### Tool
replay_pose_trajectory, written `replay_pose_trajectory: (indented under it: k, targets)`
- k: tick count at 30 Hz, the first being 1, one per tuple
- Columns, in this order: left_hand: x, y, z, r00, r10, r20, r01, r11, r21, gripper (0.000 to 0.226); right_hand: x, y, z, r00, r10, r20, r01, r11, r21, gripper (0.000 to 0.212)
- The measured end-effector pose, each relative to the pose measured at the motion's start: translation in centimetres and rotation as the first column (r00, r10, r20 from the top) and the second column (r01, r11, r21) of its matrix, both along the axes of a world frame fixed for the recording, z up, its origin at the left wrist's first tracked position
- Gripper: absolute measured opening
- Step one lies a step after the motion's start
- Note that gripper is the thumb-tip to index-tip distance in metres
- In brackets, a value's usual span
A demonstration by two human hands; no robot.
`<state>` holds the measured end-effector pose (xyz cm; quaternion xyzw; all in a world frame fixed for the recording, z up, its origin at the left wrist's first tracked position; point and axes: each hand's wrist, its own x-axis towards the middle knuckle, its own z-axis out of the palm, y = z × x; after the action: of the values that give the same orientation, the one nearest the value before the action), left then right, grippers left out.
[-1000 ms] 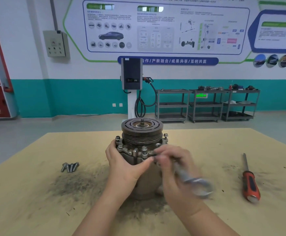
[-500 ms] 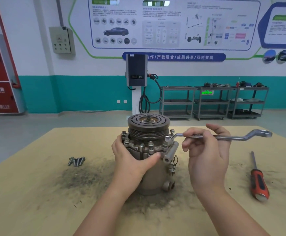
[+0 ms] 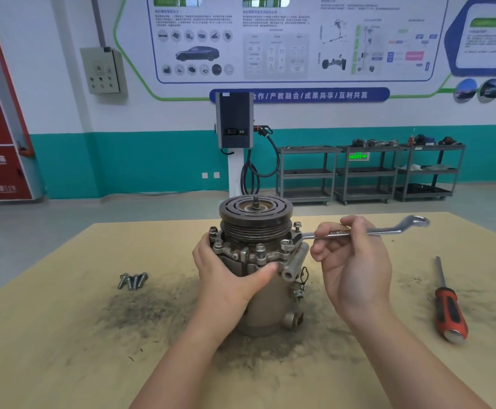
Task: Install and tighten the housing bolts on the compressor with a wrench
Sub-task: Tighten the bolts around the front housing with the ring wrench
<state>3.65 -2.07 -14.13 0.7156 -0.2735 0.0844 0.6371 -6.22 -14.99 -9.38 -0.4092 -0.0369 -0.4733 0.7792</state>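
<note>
1. A person stands at a tan bench [image 3: 63, 335] with a car air-conditioning compressor [image 3: 255, 261] set upright near the middle, its grooved pulley facing up.

2. The left hand [image 3: 226, 273] grips the left side of the compressor just under the bolted rim, fingers curled round the back and thumb pressed across the front, steadying it.

3. The right hand [image 3: 356, 261] holds a long steel wrench [image 3: 361, 231] by the middle of its shaft, fingers curled over the top and palm turned towards the person. The wrench lies roughly level and points right.

4. The ring end of the wrench sits at a bolt [image 3: 297, 225] on the right side of the rim. Whether it is fully seated on the bolt head cannot be told.

5. Several bolts already stand in the rim. Four loose bolts [image 3: 133, 280] lie in a small cluster on the bench, well to the left of the compressor.

6. A red-handled screwdriver [image 3: 447, 308] lies on the bench, far right, untouched.

7. The step in hand looks like tightening the right-side bolt.

8. The next move likely calls for swinging the wrench while the left hand resists the twist, then fitting the loose bolts.
</note>
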Motion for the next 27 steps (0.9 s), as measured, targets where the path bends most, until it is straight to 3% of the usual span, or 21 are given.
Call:
replay_pose_trajectory:
  k: [3, 5, 7, 9, 11, 12, 14, 17, 19, 23, 27]
  targets:
    - [-0.1, 0.0, 0.0, 1.0, 0.008, -0.01, -0.008, 1.0, 0.001, 0.124, -0.4, 1.7, -1.1, 0.953, -0.26, 0.154, 0.295, 0.911, -0.288, 0.02]
    - [-0.3, -0.1, 0.2, 1.0, 0.011, -0.025, -0.011, 1.0, 0.003, 0.125, -0.7, 2.7, -1.9, 0.905, -0.347, 0.245, 0.424, 0.713, -0.558, 0.026]
    - [0.1, 0.0, 0.0, 0.999, 0.011, -0.046, -0.011, 1.0, 0.003, 0.126, -0.7, 3.5, -2.3, 0.88, -0.391, 0.271, 0.44, 0.453, -0.775, 0.037]
    - [0.6, 0.2, -0.1, 0.999, 0.003, -0.033, -0.002, 0.999, 0.054, 0.117, -0.6, 3.9, -2.3, 0.855, -0.426, 0.296, 0.437, 0.284, -0.854, 0.041]
    - [0.6, 0.1, -0.2, 1.0, 0.019, -0.011, -0.019, 0.998, 0.065, 0.117, -0.7, 3.8, -2.0, 0.847, -0.422, 0.324, 0.45, 0.244, -0.859, 0.036]
    - [0.3, 0.0, -0.1, 1.0, 0.023, -0.014, -0.022, 0.999, 0.037, 0.122, -0.9, 3.6, -1.8, 0.85, -0.41, 0.331, 0.459, 0.268, -0.847, 0.028]
    - [-0.1, -0.2, 0.1, 0.999, 0.048, -0.017, -0.048, 0.999, 0.008, 0.124, -1.3, 3.4, -1.2, 0.868, -0.381, 0.318, 0.473, 0.441, -0.763, 0.014]
    - [0.0, -0.2, -0.1, 0.998, 0.055, -0.007, -0.055, 0.998, -0.002, 0.117, -1.6, 2.9, -0.1, 0.919, -0.316, 0.236, 0.392, 0.791, -0.47, 0.015]
    - [0.0, -0.1, -0.1, 0.998, 0.069, -0.005, -0.069, 0.998, 0.006, 0.116, -1.5, 2.4, 0.5, 0.971, -0.206, 0.124, 0.229, 0.949, -0.218, 0.015]
    - [-0.3, -0.1, 0.2, 0.998, 0.058, -0.004, -0.058, 0.998, 0.024, 0.115, -1.0, 1.2, 1.1, 1.0, 0.003, 0.001, -0.003, 0.996, 0.091, 0.019]
    - [-0.3, -0.1, 0.2, 0.998, 0.059, -0.014, -0.059, 0.998, 0.019, 0.115, -0.6, -0.3, 1.2, 0.977, 0.2, -0.075, -0.185, 0.966, 0.179, 0.019]
